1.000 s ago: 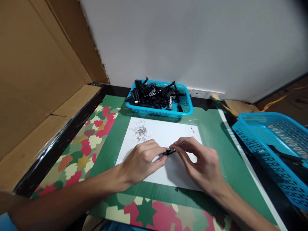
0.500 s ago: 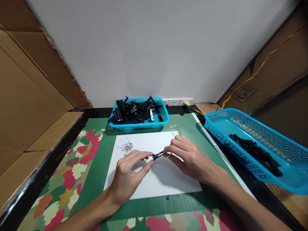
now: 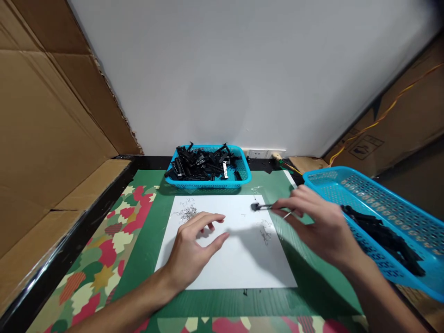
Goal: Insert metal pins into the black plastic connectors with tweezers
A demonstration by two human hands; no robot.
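Observation:
My left hand (image 3: 194, 249) hovers over the white sheet (image 3: 215, 273), thumb and fingers apart with nothing between them. A slim black plastic part (image 3: 255, 206) sticks out leftward from the pinched fingers of my right hand (image 3: 315, 222), above the sheet's right edge. The same hand also has a thin metal tool (image 3: 287, 214), of which only a short tip shows; its kind I cannot make out. Small bent wire pieces (image 3: 187, 212) form a dense pile at the sheet's upper left. A looser group of wire pieces (image 3: 266, 233) lies toward its right side.
At the back, a blue basket (image 3: 208, 186) holds many black plastic parts (image 3: 201, 164). Another blue basket (image 3: 350, 173), at the right, contains black parts (image 3: 385, 240). Cardboard (image 3: 52, 115) stands at the left. Wall sockets (image 3: 257, 154) with a plug are behind.
My right hand has moved right with the black plastic part, toward the right basket. My left hand has let go of the part's other end and stays over the sheet. The view has shifted slightly.

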